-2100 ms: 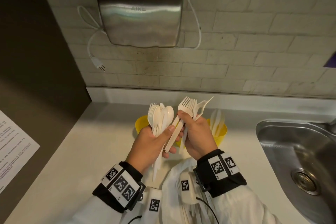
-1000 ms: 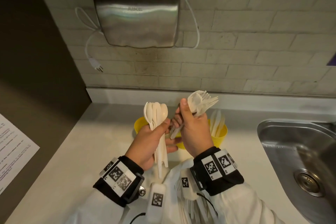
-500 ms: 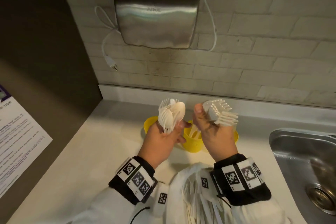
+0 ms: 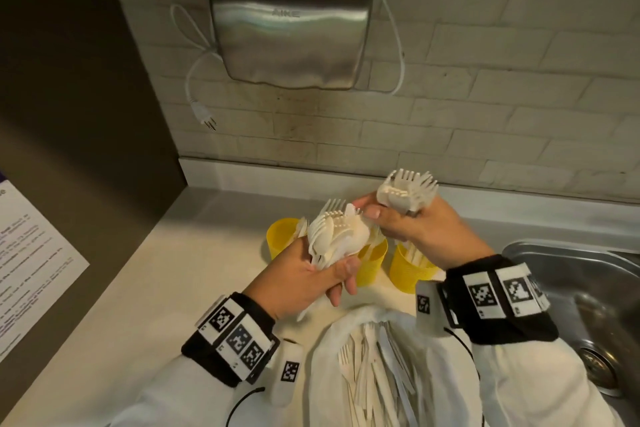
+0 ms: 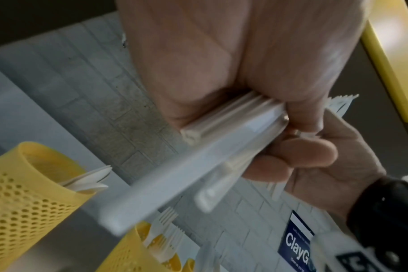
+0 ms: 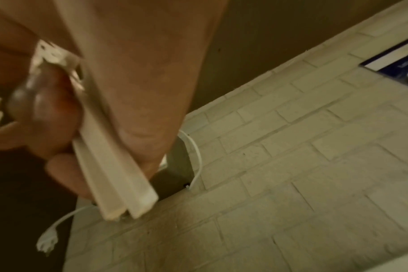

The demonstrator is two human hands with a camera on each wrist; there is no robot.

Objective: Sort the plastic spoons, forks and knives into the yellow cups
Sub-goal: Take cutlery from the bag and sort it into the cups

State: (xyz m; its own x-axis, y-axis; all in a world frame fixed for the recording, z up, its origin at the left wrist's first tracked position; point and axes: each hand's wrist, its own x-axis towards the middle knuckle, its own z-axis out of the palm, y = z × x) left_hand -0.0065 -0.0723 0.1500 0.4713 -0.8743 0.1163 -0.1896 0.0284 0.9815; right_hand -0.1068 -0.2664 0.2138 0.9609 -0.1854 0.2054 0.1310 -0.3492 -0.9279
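The sorting is at the separating stage: both hands hold bundles above the yellow cups, and nothing is being dropped in yet. The left hand (image 4: 304, 279) has its fingers and thumb wrapped round a mixed bunch (image 4: 334, 236) of white plastic cutlery, mostly spoon bowls with at least one fork head showing at the top. The right hand (image 4: 420, 229) is clamped round a stack of forks (image 4: 407, 192), tines up and fanned, with its thumb stretched toward the top of the left bunch, seemingly to tease out the stray fork, though the contact point is too small to confirm.

Three cups stand on the counter (image 4: 173, 270) just beyond the hands: the left cup (image 4: 278, 236) with spoons in it, the middle cup (image 4: 372, 262) with forks according to the left wrist view, and the right cup (image 4: 405, 269) holding slim white pieces, probably knives. A white bag (image 4: 391, 367) of unsorted cutlery lies open close to the body, so a good deal remains.

Next, the fork in the left bunch needs to pass to the right hand; then each bundle goes handle-first into its matching cup, forks to the middle, spoons to the left
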